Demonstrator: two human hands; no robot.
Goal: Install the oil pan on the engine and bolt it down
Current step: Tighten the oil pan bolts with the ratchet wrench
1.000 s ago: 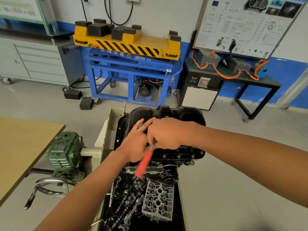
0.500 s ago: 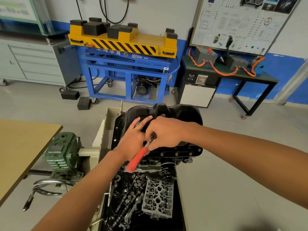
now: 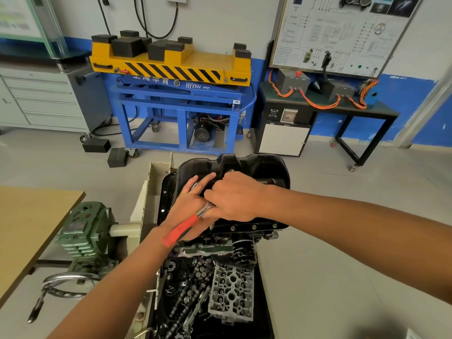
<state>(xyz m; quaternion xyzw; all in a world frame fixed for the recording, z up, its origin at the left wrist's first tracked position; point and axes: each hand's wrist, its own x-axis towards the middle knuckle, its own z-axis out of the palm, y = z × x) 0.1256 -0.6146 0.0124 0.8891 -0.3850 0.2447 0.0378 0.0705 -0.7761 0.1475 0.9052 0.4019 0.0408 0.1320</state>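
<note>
We are in the bolting step. The pan (image 3: 256, 167) already sits on the engine (image 3: 208, 249), and bolts (image 3: 254, 226) show in a row along its near flange, just below and to the right of our grip.

Our right hand (image 3: 234, 196) is curled down over the metal head of the wrench (image 3: 183, 228) and has hold of it there. The tool's tip is hidden under the knuckles, so we cannot tell which bolt it is on, or whether it is seated at all. The red handle runs out from the grip down and to the left, across our left wrist. Our left hand (image 3: 188, 206) lies just left of the grip and partly beneath it — fingers straight, resting on the pan wall and gripping nothing. We judge that it is steadying the pan.

The next move, as we judge it, calls for the tool square on a bolt head and a swing of the handle — and room for that swing looks tight, with our left forearm under the handle. Pulling one corner down hard could seat the flange unevenly, so a light, even pass seems wise.
</note>
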